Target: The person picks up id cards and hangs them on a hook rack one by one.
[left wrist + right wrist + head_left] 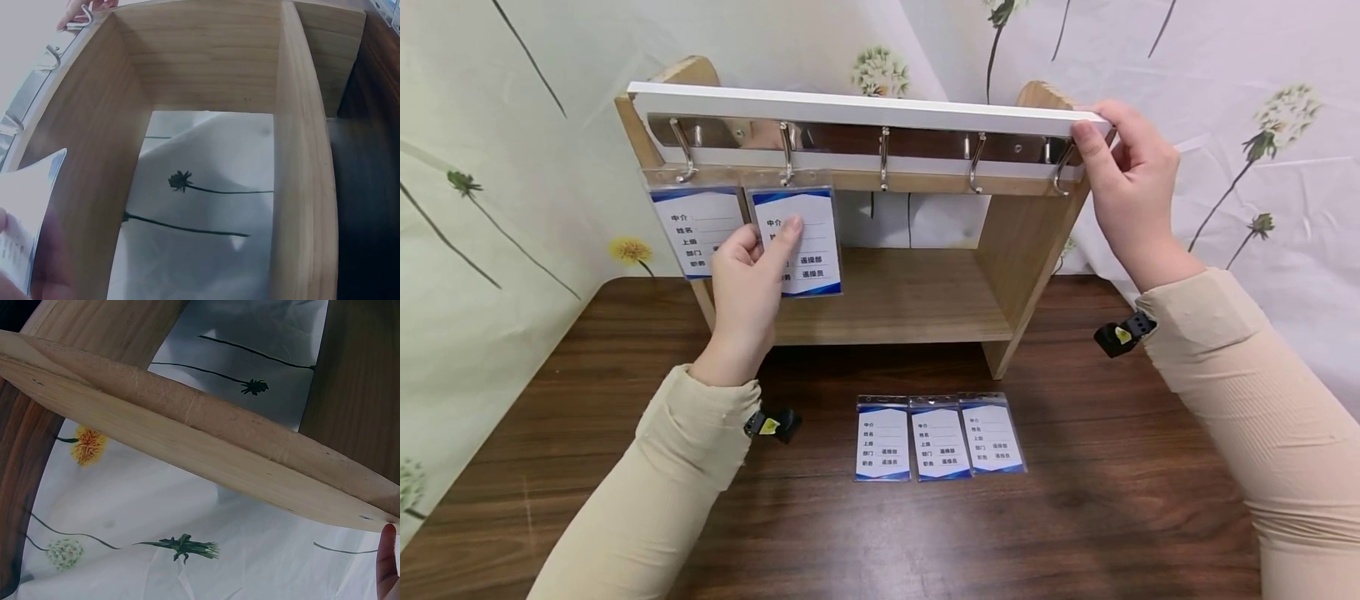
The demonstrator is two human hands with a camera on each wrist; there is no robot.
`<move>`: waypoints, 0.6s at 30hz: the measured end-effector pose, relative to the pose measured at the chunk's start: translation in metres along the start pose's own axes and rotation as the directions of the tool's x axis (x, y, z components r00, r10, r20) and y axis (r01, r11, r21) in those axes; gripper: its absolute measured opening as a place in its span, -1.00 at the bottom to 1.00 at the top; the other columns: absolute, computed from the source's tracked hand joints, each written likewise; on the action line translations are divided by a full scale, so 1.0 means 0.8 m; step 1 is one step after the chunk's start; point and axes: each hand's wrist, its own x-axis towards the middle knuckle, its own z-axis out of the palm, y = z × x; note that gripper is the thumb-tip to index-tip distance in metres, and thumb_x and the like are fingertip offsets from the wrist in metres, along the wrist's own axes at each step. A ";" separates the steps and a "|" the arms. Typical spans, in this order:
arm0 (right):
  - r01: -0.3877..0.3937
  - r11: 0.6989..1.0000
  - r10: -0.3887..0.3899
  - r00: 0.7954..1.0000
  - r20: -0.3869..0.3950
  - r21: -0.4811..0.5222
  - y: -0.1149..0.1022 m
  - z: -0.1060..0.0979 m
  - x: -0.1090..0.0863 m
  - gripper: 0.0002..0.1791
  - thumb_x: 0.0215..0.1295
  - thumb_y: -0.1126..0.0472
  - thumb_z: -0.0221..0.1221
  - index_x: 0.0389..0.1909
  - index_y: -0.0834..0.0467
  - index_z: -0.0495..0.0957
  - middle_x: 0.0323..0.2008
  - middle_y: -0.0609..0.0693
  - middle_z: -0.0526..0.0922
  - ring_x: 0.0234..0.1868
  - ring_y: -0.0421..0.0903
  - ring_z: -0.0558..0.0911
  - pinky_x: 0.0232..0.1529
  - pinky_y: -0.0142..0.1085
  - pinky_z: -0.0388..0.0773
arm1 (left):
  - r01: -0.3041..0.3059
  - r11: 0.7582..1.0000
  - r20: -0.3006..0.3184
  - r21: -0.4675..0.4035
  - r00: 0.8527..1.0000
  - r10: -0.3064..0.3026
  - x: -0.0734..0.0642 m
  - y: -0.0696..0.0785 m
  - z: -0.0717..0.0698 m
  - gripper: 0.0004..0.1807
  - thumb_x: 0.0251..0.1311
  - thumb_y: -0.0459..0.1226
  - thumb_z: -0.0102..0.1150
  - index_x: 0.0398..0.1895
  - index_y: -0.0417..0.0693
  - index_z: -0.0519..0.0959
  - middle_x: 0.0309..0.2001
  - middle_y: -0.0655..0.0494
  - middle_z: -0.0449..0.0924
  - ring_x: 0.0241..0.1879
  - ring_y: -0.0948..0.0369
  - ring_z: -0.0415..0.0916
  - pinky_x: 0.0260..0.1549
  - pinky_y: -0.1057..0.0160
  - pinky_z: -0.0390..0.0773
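My left hand [745, 279] pinches a clear-sleeved ID badge [811, 242], thumb across its front. The badge's top edge overlaps the second hook [787, 154] of the white hook rail [865, 103]. To its left, another blue-and-white badge [688, 212] hangs at the first hook [682, 150], partly behind my left hand. At the rail's right end my right hand [1138, 175] holds on, thumb on the front and fingers over the top. In the left wrist view, the pinched badge [31, 200] tilts at the left edge. A right fingertip [387, 550] touches the wood in the right wrist view.
Several hooks run along the rail, the right three without badges. The rail is on a wooden shelf [895, 292] standing on a dark wood table [1097, 500]. Three more badges [940, 443] lie in a row in front of it. Behind hangs a flower-printed cloth [1225, 75].
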 end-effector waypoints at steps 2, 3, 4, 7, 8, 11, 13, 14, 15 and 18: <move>0.001 1.000 -0.001 1.000 0.002 -0.002 0.001 0.000 0.000 -0.72 0.34 0.19 0.26 -0.08 0.33 0.63 -0.55 -0.43 0.40 -0.62 -0.35 0.14 -0.49 -0.51 0.07 | -0.001 1.000 -0.010 0.001 1.000 0.001 0.001 0.000 0.000 -0.83 0.31 -0.10 0.25 -0.24 0.00 0.60 -0.43 0.40 0.71 -0.30 0.38 0.69 -0.27 0.41 0.64; 0.007 1.000 -0.007 1.000 0.004 -0.007 0.001 0.000 0.000 -0.71 0.34 0.19 0.25 -0.08 0.33 0.63 -0.56 -0.44 0.39 -0.62 -0.35 0.14 -0.49 -0.51 0.07 | 0.001 1.000 -0.014 0.003 1.000 -0.001 0.002 0.000 -0.001 -0.82 0.30 -0.10 0.26 -0.24 0.00 0.60 -0.44 0.40 0.71 -0.30 0.37 0.69 -0.27 0.41 0.64; 0.006 1.000 -0.006 1.000 0.002 -0.007 0.001 0.000 0.000 -0.71 0.34 0.18 0.25 -0.08 0.33 0.63 -0.56 -0.44 0.39 -0.62 -0.35 0.13 -0.49 -0.51 0.07 | 0.005 1.000 -0.016 0.007 1.000 -0.005 0.002 0.001 -0.001 -0.82 0.30 -0.09 0.26 -0.25 0.01 0.60 -0.44 0.39 0.71 -0.30 0.37 0.69 -0.27 0.41 0.64; 0.007 1.000 -0.007 1.000 0.002 -0.007 0.000 -0.001 -0.001 -0.72 0.34 0.19 0.25 -0.08 0.34 0.63 -0.56 -0.44 0.39 -0.62 -0.36 0.14 -0.49 -0.51 0.07 | 0.020 1.000 -0.012 0.014 1.000 -0.020 0.002 0.001 -0.001 -0.81 0.29 -0.08 0.26 -0.22 0.02 0.59 -0.40 0.37 0.71 -0.27 0.37 0.68 -0.23 0.42 0.63; 0.007 1.000 -0.007 1.000 0.003 -0.006 -0.001 0.000 -0.001 -0.71 0.34 0.19 0.25 -0.09 0.34 0.62 -0.56 -0.44 0.39 -0.62 -0.36 0.14 -0.49 -0.51 0.07 | 0.022 1.000 -0.008 0.018 1.000 -0.021 0.001 0.000 -0.002 -0.81 0.30 -0.08 0.25 -0.21 0.02 0.59 -0.38 0.36 0.71 -0.25 0.37 0.68 -0.22 0.42 0.63; -0.011 1.000 0.011 1.000 0.000 0.009 -0.005 0.001 -0.002 -0.72 0.34 0.19 0.25 -0.09 0.34 0.62 -0.57 -0.42 0.39 -0.62 -0.34 0.14 -0.48 -0.51 0.07 | 0.035 0.999 0.004 0.016 0.999 -0.035 -0.004 -0.005 -0.004 -0.79 0.32 -0.09 0.24 -0.15 0.01 0.57 -0.30 0.32 0.71 -0.21 0.35 0.67 -0.23 0.41 0.63; -0.017 1.000 0.017 1.000 -0.001 0.014 -0.008 0.002 -0.003 -0.72 0.33 0.20 0.25 -0.09 0.34 0.62 -0.57 -0.41 0.39 -0.62 -0.34 0.14 -0.48 -0.51 0.06 | 0.047 0.999 0.016 -0.001 0.999 -0.047 -0.007 -0.009 -0.005 -0.78 0.32 -0.10 0.23 -0.12 0.00 0.56 -0.26 0.27 0.70 -0.21 0.32 0.67 -0.31 0.39 0.65; -0.017 1.000 0.017 1.000 -0.002 0.016 -0.009 0.002 -0.003 -0.72 0.33 0.20 0.25 -0.09 0.34 0.62 -0.57 -0.41 0.39 -0.62 -0.34 0.14 -0.48 -0.51 0.06 | 0.056 0.998 0.021 -0.012 0.998 -0.055 -0.009 -0.011 -0.006 -0.78 0.32 -0.11 0.23 -0.11 -0.01 0.55 -0.23 0.24 0.70 -0.21 0.31 0.67 -0.35 0.38 0.66; -0.016 1.000 0.016 1.000 -0.003 0.016 -0.010 0.002 -0.003 -0.72 0.33 0.20 0.25 -0.09 0.35 0.62 -0.57 -0.41 0.39 -0.62 -0.34 0.13 -0.48 -0.51 0.06 | 0.067 0.998 0.025 -0.022 0.997 -0.066 -0.011 -0.014 -0.007 -0.77 0.32 -0.10 0.23 -0.09 0.00 0.54 -0.21 0.23 0.70 -0.22 0.31 0.67 -0.38 0.37 0.66; -0.014 1.000 0.014 1.000 -0.005 0.014 -0.011 0.002 -0.003 -0.72 0.34 0.21 0.25 -0.09 0.35 0.62 -0.57 -0.41 0.38 -0.62 -0.34 0.13 -0.48 -0.51 0.06 | 0.099 0.994 0.043 -0.050 0.994 -0.097 -0.017 -0.023 -0.010 -0.77 0.34 -0.12 0.22 -0.06 0.00 0.51 -0.16 0.19 0.68 -0.27 0.29 0.66 -0.45 0.33 0.68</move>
